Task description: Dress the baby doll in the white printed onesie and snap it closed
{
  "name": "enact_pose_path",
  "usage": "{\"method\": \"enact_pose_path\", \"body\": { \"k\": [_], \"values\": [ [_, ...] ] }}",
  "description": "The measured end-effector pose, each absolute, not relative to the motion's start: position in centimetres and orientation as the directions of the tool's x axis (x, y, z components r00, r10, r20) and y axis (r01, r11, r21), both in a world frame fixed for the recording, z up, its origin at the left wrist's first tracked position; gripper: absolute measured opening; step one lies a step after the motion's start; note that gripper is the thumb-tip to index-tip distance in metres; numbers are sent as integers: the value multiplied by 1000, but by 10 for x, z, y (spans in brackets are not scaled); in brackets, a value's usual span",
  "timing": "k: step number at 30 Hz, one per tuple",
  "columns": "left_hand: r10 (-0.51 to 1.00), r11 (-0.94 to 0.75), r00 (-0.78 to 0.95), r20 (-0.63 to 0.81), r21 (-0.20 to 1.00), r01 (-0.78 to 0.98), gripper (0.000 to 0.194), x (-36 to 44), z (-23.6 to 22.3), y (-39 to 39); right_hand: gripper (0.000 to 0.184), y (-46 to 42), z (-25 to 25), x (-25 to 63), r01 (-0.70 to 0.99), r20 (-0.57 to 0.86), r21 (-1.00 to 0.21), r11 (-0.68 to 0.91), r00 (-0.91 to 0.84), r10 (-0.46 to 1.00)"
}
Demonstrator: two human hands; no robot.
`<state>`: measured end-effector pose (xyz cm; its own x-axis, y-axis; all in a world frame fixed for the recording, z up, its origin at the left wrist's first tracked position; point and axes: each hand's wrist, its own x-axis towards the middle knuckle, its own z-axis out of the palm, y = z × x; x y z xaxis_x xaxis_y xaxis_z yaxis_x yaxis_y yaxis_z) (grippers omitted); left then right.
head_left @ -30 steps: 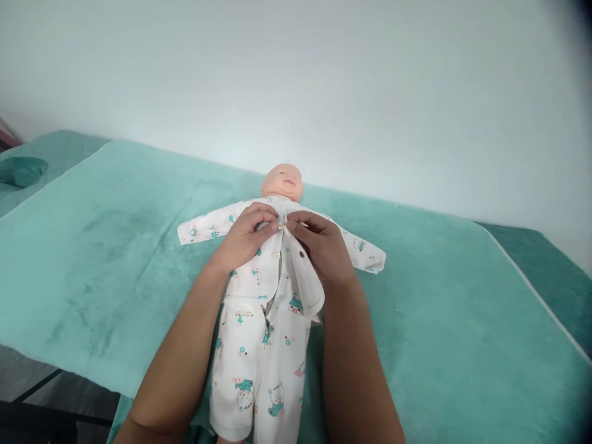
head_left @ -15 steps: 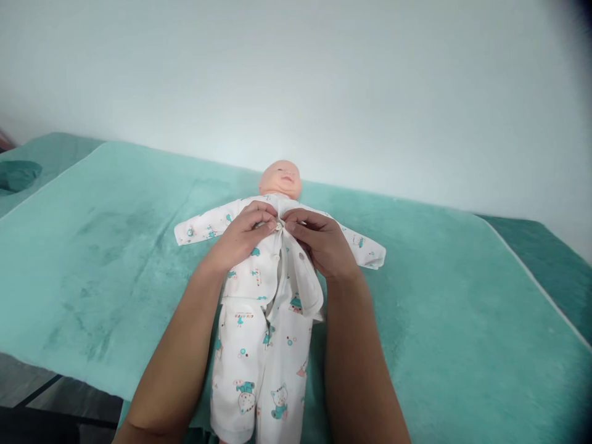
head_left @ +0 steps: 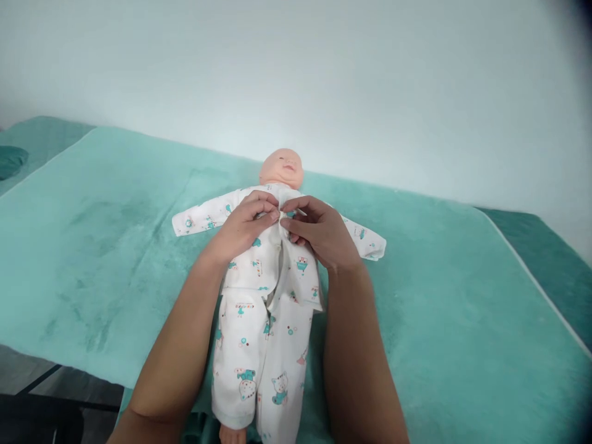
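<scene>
Head view: doll point(head_left: 282, 168) on its back, mid-scene on the green towel point(head_left: 115, 246). Left hand point(head_left: 243, 229) & right hand point(head_left: 322, 234) both pinch its white shirt point(head_left: 259, 265) front at the chest, fingertips touching.

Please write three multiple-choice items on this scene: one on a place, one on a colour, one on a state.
1. Where do both hands meet?
A. at the doll's feet
B. at the shirt's top front
C. on a sleeve end

2. What colour is the towel under the doll?
A. teal
B. red
C. yellow

3. How does the doll lie?
A. face down
B. on its side
C. face up

Answers: B, the left hand and right hand pinch the shirt below the chin; A, the towel is teal; C, the doll shows its face.
</scene>
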<state>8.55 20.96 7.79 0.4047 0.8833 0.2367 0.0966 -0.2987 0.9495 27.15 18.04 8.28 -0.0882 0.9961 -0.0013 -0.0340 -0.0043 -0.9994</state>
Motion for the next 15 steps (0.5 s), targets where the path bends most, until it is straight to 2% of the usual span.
{"method": "enact_pose_path", "body": {
  "k": [15],
  "values": [
    [914,-255,342,217,964,72,12,89,74,210,23,175,91,265,164,42,-985,60,-109,993]
  ]
}}
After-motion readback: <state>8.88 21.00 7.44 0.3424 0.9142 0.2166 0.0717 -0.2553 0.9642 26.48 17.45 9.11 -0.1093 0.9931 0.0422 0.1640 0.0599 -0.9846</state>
